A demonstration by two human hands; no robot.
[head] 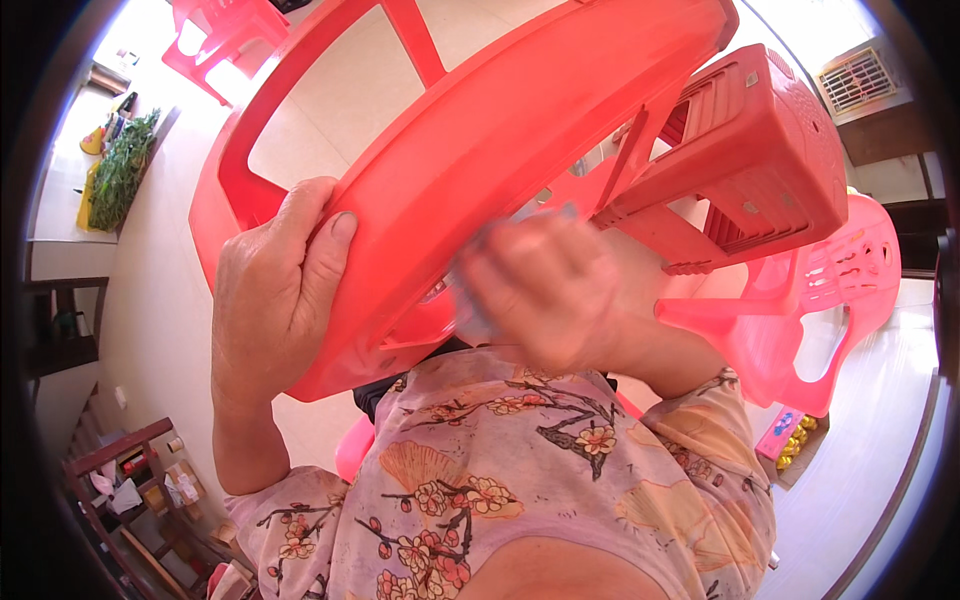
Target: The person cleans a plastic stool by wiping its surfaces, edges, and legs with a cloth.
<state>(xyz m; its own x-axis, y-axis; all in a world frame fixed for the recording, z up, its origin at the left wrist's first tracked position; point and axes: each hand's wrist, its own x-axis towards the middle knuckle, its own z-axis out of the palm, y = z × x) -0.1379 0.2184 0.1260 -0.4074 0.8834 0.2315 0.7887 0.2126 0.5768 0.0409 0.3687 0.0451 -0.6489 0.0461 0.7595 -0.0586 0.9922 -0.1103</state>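
A large red plastic piece of furniture [480, 150] is held tilted in front of me. Whether it is a chair or a stool, I cannot tell. My left hand [274, 300] grips its near left edge, thumb on the broad smooth face. A crumpled grey-blue cloth [471, 300] is bunched in my right hand [544, 289], against the lower edge of that face. The right hand and the cloth are blurred, and the fingers hide part of the cloth.
Dark red plastic stools [750, 165], apparently stacked, stand close on the right. Beside them is a pink plastic chair [817, 292] with a pierced back. A box of gold-wrapped items [795, 446] lies lower right. Leafy greens [124, 172] and a wooden rack [120, 465] are on the left.
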